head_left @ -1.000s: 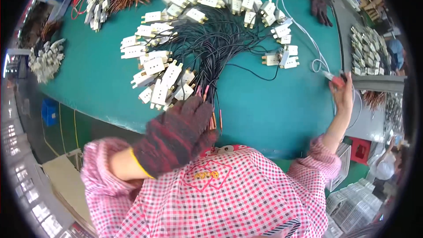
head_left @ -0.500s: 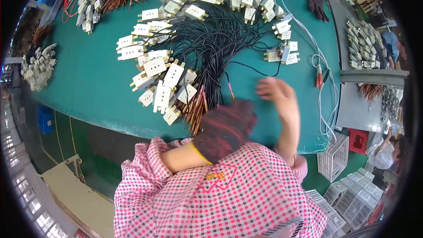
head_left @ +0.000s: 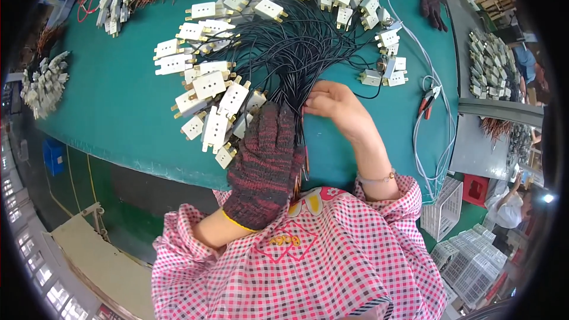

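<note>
A thick bundle of black cables (head_left: 290, 80) lies on the green table, with white block-shaped connectors (head_left: 210, 83) fanned out at its far and left ends. My left hand (head_left: 264, 154), in a dark red-and-black knit glove, lies along the near end of the bundle. Its fingers are stretched out and close together, and it hides most of the copper-coloured cable ends. My right hand (head_left: 338, 106) is bare, its fingers curled against the right side of the bundle. Their tips are partly hidden among the cables. Below them a thin reddish cable end shows beside the gloved thumb.
More connector bundles lie at the far left (head_left: 112, 9) and on a side bench (head_left: 489, 65) at the right. Grey leads with a red clip (head_left: 424, 106) run down the table's right side. A spare dark glove (head_left: 431, 6) rests at the far right. White crates (head_left: 471, 261) stand on the floor.
My gloved left hand has moved left and away from me onto the bundle. My right hand has moved left from the bare tabletop to the cables. The red clip has shifted slightly.
</note>
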The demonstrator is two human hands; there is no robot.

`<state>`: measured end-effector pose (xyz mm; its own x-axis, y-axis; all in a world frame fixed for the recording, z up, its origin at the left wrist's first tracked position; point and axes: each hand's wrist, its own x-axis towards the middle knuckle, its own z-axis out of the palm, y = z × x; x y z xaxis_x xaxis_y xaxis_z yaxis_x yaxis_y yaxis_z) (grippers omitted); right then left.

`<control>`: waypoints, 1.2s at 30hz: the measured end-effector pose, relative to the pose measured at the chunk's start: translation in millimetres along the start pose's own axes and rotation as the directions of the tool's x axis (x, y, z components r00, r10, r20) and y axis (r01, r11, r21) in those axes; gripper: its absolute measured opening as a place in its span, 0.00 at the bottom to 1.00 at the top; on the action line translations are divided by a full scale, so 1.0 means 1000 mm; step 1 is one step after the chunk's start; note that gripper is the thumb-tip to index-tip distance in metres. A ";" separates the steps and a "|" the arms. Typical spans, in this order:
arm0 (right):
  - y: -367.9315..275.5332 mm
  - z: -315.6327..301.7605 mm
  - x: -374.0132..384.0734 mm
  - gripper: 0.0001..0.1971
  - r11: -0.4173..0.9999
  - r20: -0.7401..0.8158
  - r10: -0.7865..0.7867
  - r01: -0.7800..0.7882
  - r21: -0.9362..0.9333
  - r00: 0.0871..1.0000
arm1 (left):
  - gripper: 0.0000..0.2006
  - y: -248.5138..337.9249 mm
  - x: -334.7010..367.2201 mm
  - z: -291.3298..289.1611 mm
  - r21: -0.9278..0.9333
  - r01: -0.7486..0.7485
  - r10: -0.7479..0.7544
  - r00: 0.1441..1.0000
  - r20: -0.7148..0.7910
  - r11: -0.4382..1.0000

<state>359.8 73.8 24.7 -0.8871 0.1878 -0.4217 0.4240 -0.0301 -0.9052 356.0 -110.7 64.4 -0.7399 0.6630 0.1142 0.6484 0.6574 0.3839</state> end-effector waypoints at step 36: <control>0.002 0.011 0.036 0.28 0.702 0.345 -0.233 -0.089 0.707 0.909 | 0.32 -0.124 0.067 -0.018 0.066 -0.334 0.340 0.918 -0.203 0.940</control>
<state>327.0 70.1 7.1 -0.9683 -0.1611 -0.1909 0.2471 -0.7316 -0.6354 222.4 -154.1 41.2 -0.4953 0.7595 0.4218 0.8685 0.4205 0.2626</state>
